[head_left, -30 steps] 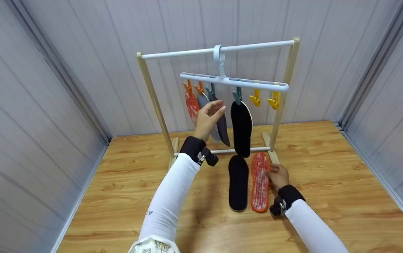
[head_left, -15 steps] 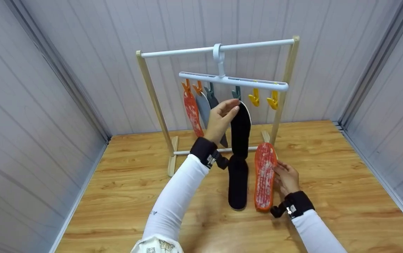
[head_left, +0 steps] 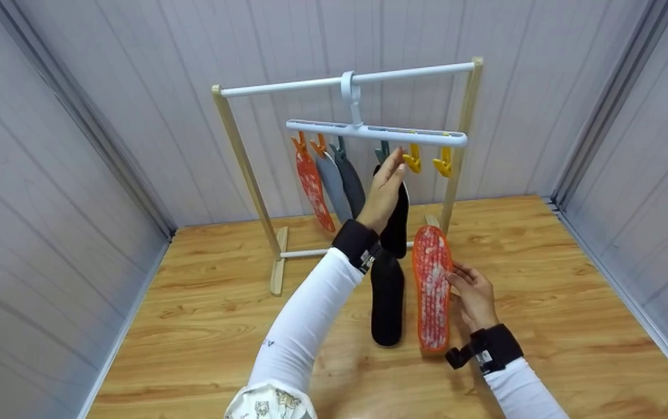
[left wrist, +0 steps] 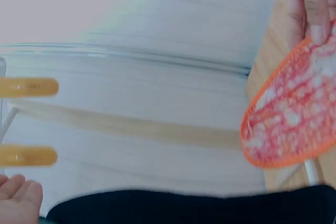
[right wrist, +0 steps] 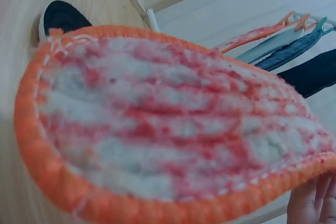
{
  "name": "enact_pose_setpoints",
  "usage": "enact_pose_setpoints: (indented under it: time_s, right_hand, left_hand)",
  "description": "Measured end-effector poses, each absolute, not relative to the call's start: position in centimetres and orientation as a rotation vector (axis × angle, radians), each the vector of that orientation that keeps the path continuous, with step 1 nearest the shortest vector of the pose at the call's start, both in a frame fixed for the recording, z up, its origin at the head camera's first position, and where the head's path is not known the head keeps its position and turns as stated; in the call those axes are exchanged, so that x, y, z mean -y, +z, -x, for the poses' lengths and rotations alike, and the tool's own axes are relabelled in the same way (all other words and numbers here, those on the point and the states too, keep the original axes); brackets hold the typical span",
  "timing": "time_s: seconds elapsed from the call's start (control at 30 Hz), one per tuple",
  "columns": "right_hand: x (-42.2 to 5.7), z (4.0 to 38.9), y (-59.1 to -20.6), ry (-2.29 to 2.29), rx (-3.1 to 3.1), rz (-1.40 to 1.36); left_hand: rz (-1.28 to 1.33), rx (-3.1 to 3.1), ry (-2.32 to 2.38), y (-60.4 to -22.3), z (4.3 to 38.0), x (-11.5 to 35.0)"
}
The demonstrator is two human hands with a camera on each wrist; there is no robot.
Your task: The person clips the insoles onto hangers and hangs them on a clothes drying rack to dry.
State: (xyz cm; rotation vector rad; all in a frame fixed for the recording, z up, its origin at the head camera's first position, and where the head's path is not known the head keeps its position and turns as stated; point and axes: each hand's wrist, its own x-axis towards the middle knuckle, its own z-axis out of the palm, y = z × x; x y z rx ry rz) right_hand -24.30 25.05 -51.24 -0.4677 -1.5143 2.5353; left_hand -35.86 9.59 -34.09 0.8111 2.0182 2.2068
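My right hand (head_left: 475, 295) pinches the long edge of a red-and-white insole (head_left: 433, 285) with orange trim, raised over the table. It fills most of the right wrist view. My left hand (head_left: 385, 196) is up by the hanger, fingers extended, fingertips close to the nearer yellow clip (head_left: 412, 161). A second yellow clip (head_left: 443, 165) hangs to its right; both carry nothing. Behind my left hand a black insole (head_left: 397, 230) hangs from a green clip (head_left: 383, 152), partly hidden. Another black insole (head_left: 387, 308) lies flat on the table.
A white hanger bar (head_left: 404, 135) hooks over a rack with a white rod (head_left: 287, 87) and wooden posts (head_left: 245, 160). On its left side hang a red insole (head_left: 313, 189), a light grey one (head_left: 334, 185) and a dark grey one (head_left: 351, 186). Pale panel walls surround the wooden table (head_left: 206, 331).
My left hand has moved right along the hanger, from the grey insoles past the black one to the yellow clips. My right hand has lifted the red-and-white insole off the table.
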Motion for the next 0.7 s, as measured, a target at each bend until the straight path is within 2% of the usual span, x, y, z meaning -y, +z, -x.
enact_pose_setpoints:
  time_s: [0.3, 0.7]
  right_hand:
    - [-23.4, 23.0, -50.5, 2.467, 1.532, 0.389]
    - [-22.3, 22.5, -48.6, 2.454, 1.54, 0.3]
  left_hand:
    - [-0.621, -1.836, 2.351, -34.0, 36.4, -10.5]
    - [-0.672, -1.615, 2.528, -33.8, 36.8, -9.8]
